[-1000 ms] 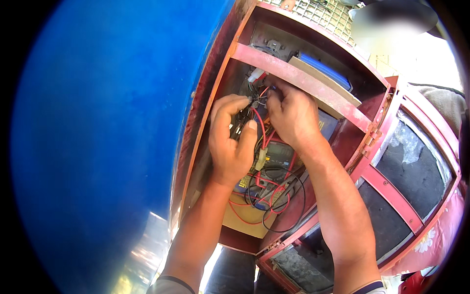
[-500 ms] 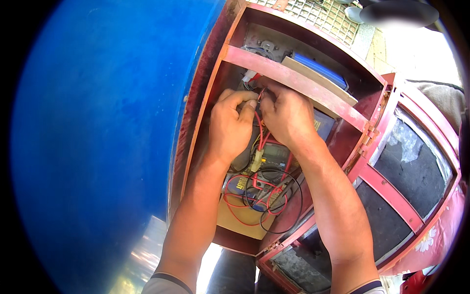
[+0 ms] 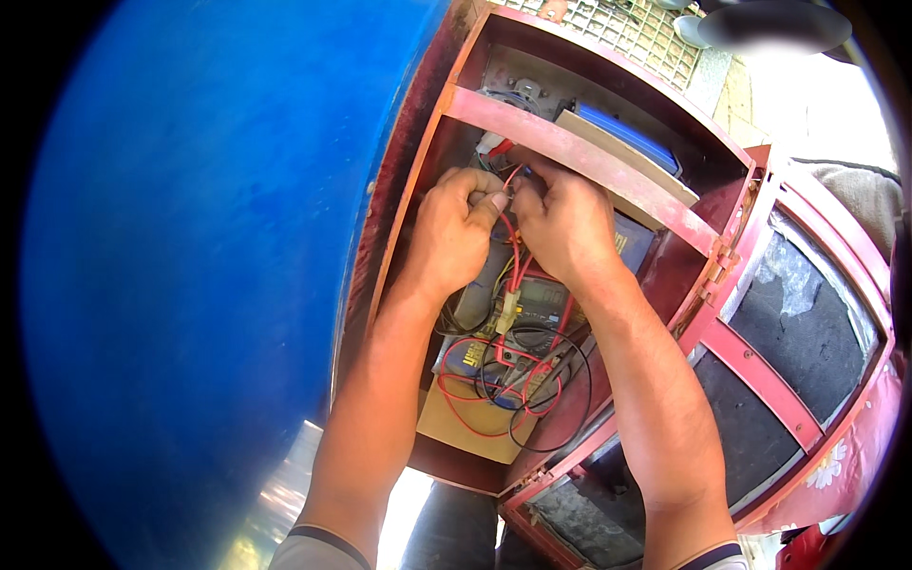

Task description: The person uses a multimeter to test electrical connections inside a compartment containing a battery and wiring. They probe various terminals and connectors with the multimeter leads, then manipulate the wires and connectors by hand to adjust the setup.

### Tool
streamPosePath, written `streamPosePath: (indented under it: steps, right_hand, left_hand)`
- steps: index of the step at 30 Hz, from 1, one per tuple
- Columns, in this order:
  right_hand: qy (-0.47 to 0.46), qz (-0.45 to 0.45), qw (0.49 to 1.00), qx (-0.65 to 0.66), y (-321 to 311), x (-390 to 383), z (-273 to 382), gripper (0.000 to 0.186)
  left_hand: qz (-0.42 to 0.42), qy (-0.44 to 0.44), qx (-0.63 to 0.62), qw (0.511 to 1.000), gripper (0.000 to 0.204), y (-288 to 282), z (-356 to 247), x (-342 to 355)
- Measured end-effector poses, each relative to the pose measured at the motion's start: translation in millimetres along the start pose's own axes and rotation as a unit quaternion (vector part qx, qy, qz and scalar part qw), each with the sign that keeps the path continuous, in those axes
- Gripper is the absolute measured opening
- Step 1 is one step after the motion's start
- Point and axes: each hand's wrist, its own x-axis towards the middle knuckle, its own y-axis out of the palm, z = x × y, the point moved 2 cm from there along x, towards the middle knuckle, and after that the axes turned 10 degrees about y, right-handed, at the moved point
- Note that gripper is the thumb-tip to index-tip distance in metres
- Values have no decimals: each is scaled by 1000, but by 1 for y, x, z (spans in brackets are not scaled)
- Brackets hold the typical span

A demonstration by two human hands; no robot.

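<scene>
Inside a red metal box, my left hand (image 3: 456, 228) pinches a thin red wire (image 3: 514, 177) between thumb and forefinger. Close on its right, my right hand (image 3: 567, 220) has its fingers closed on the same wire; its fingertips are partly hidden under the box's crossbar. Red wires run down from between my hands to a pale plug connector (image 3: 508, 312). Just above my fingers sits a white and red connector (image 3: 494, 143). Below my hands lies a multimeter (image 3: 541, 302), with coiled red and black test leads (image 3: 521, 388) on top.
A pink-red crossbar (image 3: 579, 163) spans the box above my hands. Behind it are a blue block (image 3: 627, 135) and a brown board (image 3: 655, 185). The hinged door (image 3: 760, 375) hangs open at right. A blue panel (image 3: 209, 247) borders the left. Cardboard (image 3: 465, 427) lines the bottom.
The view has shifted slightly. My fingers have moved a little on the red wire, and a small gap between my hands shows more of it.
</scene>
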Motion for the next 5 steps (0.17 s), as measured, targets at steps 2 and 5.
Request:
streamPosePath:
  steps: [2, 5]
  right_hand:
    - [8, 5, 1000, 9, 1, 0, 0, 34]
    - [-2, -2, 1000, 8, 1, 1, -3, 34]
  left_hand:
    - [-23, 44, 53, 997, 12, 2, 2, -3]
    - [-41, 72, 51, 995, 13, 5, 5, -4]
